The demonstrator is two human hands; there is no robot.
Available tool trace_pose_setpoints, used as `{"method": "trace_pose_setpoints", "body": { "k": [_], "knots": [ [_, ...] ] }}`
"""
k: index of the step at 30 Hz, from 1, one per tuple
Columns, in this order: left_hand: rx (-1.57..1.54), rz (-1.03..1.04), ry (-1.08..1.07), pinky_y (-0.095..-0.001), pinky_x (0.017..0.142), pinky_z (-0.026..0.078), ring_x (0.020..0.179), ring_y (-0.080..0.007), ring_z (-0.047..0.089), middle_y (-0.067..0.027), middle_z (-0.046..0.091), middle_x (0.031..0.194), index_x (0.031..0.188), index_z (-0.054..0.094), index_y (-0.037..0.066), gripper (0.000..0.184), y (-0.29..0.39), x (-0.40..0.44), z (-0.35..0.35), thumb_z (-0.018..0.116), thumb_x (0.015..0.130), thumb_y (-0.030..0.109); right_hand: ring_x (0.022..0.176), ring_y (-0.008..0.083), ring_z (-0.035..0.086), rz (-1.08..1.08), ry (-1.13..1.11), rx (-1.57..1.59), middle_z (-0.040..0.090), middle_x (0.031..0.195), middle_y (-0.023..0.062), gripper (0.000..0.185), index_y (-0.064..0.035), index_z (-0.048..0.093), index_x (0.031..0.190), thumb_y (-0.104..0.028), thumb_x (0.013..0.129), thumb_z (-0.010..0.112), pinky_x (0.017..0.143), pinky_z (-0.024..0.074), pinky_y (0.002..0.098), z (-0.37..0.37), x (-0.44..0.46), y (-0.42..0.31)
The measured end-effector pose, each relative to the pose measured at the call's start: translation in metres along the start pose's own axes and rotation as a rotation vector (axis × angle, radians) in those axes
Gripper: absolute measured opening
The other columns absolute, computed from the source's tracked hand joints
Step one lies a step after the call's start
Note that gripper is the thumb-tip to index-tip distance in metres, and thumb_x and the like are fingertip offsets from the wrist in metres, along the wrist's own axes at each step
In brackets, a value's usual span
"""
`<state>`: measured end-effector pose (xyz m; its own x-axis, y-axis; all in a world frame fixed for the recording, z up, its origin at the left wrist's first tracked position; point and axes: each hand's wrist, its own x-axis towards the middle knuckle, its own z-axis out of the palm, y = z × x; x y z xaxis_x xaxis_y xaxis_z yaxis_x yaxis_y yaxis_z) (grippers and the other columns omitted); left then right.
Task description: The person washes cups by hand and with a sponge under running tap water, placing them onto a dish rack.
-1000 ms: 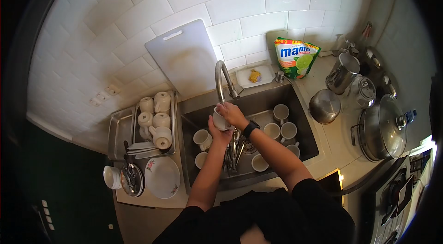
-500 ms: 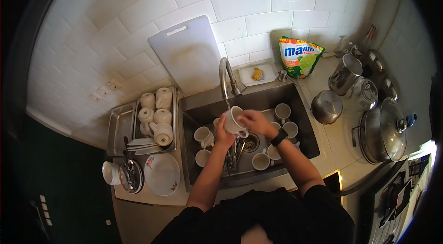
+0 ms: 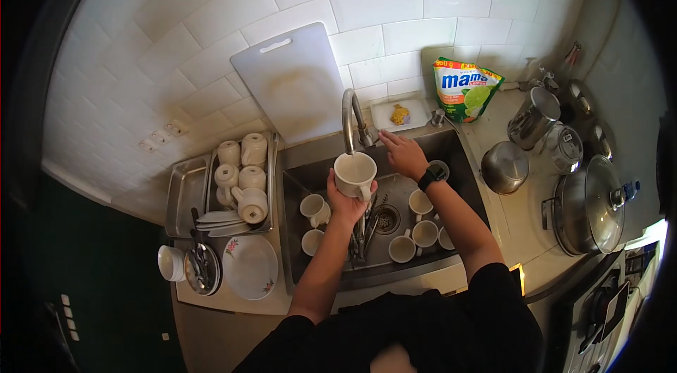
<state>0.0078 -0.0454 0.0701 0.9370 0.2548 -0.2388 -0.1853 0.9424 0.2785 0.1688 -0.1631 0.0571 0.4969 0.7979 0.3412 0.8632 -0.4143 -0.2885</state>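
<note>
My left hand [image 3: 343, 202] grips a white mug [image 3: 355, 174] just under the spout of the curved metal faucet [image 3: 348, 108]. The mug is upright with its handle toward me. My right hand [image 3: 405, 154] is raised beside the base of the faucet, its fingers stretched out and holding nothing; whether the fingertips touch the faucet lever I cannot tell. Below both hands lies the steel sink [image 3: 462, 193], with several white mugs [image 3: 402, 249] along its sides. Some cutlery [image 3: 361, 235] lies near the drain [image 3: 386, 219], partly hidden by my left forearm.
Left of the sink, a metal rack [image 3: 271, 182] holds upturned mugs and stacked plates. A flowered plate [image 3: 249, 267] lies in front. Behind stand a cutting board [image 3: 293, 87], a sponge dish [image 3: 381, 121] and a detergent pouch [image 3: 465, 91]. Pots and a lidded pan [image 3: 592, 204] fill the right counter.
My right hand has left the mug's rim and moved up and right toward the faucet base, fingers now extended. The mug stays in my left hand, turned more upright.
</note>
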Motion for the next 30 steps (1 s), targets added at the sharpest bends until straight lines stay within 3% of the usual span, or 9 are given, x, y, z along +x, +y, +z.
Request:
{"method": "trace_pose_setpoints", "body": {
  "k": [10,15,18,21,23,25,27,28,30],
  "knots": [
    [-0.013,-0.054,0.035,-0.0362,0.050,0.055,0.078,-0.0359,0.057,-0.0221,0.052,0.104,0.116,0.047,0.008,0.062,0.002,0.002,-0.002,0.038,0.080,0.058,0.099,0.0221,0.053,0.079,0.028,-0.053,0.040,0.132,0.0016,0.059,-0.0108,0.039,0.128,-0.009,0.071,0.052,0.077,0.0449,0.0398,0.013,-0.004,-0.003],
    [-0.012,-0.049,0.044,-0.0459,0.067,0.051,0.088,-0.0337,0.056,-0.0172,0.053,0.107,0.117,0.047,0.010,0.057,0.000,-0.006,-0.003,0.038,0.082,0.054,0.099,0.0229,0.054,0.140,0.046,-0.024,0.044,0.128,0.0019,0.056,-0.0098,0.042,0.126,-0.008,0.070,0.051,0.077,0.0454,0.0415,0.022,-0.006,0.000],
    [0.159,-0.037,0.010,-0.0476,0.076,0.047,0.096,-0.0307,0.054,-0.0125,0.053,0.109,0.117,0.046,0.012,0.054,0.002,-0.015,-0.008,0.039,0.083,0.052,0.100,0.0268,0.053,0.164,0.084,0.097,0.046,0.125,0.0078,0.051,-0.0085,0.045,0.122,-0.009,0.071,0.053,0.079,0.0451,0.0416,0.022,-0.007,-0.004],
    [0.325,0.025,0.139,-0.0440,0.071,0.047,0.097,-0.0285,0.054,-0.0088,0.052,0.109,0.116,0.044,0.012,0.048,0.002,-0.014,-0.042,0.044,0.083,0.047,0.098,0.0296,0.053,0.108,0.264,0.412,0.050,0.117,0.0144,0.043,-0.0055,0.050,0.113,-0.010,0.071,0.057,0.079,0.0450,0.0393,0.044,-0.015,-0.005],
    [0.506,0.094,0.194,-0.0424,0.065,0.048,0.094,-0.0279,0.054,-0.0091,0.053,0.104,0.117,0.040,0.013,0.047,0.000,-0.014,-0.060,0.049,0.082,0.044,0.094,0.0269,0.055,0.330,0.115,0.677,0.054,0.107,0.0148,0.031,-0.0021,0.053,0.104,-0.011,0.075,0.059,0.078,0.0452,0.0346,0.043,-0.030,-0.024],
    [0.719,0.159,0.284,-0.0388,0.058,0.049,0.089,-0.0251,0.056,-0.0099,0.053,0.101,0.118,0.037,0.014,0.047,-0.002,-0.023,-0.058,0.056,0.081,0.036,0.089,0.0213,0.057,0.549,-0.072,1.167,0.058,0.100,0.0102,0.025,-0.0017,0.055,0.101,-0.019,0.083,0.053,0.076,0.0458,0.0326,0.071,-0.045,-0.033],
    [0.958,0.232,0.372,-0.0365,0.057,0.049,0.086,-0.0241,0.057,-0.0110,0.053,0.101,0.117,0.038,0.012,0.049,-0.009,-0.024,-0.058,0.060,0.079,0.033,0.089,0.0209,0.057,0.661,-0.215,1.546,0.058,0.099,0.0076,0.026,-0.0045,0.054,0.103,-0.024,0.086,0.047,0.075,0.0475,0.0363,0.075,-0.063,-0.051],
    [1.149,0.475,0.313,-0.0335,0.058,0.050,0.083,-0.0231,0.057,-0.0128,0.052,0.101,0.115,0.042,0.010,0.050,-0.012,-0.019,-0.070,0.066,0.075,0.029,0.088,0.0207,0.058,0.722,-0.294,1.730,0.059,0.098,0.0063,0.027,-0.0060,0.053,0.104,-0.027,0.088,0.045,0.075,0.0484,0.0382,0.072,-0.070,-0.061],
    [1.460,0.558,0.326,-0.0353,0.071,0.048,0.088,-0.0277,0.056,-0.0161,0.052,0.102,0.113,0.046,0.011,0.054,-0.012,-0.020,-0.083,0.070,0.069,0.029,0.089,0.0203,0.058,0.774,-0.241,1.828,0.058,0.099,0.0076,0.030,-0.0037,0.053,0.103,-0.028,0.089,0.043,0.076,0.0488,0.0375,0.063,-0.079,-0.078]
  ]
}}
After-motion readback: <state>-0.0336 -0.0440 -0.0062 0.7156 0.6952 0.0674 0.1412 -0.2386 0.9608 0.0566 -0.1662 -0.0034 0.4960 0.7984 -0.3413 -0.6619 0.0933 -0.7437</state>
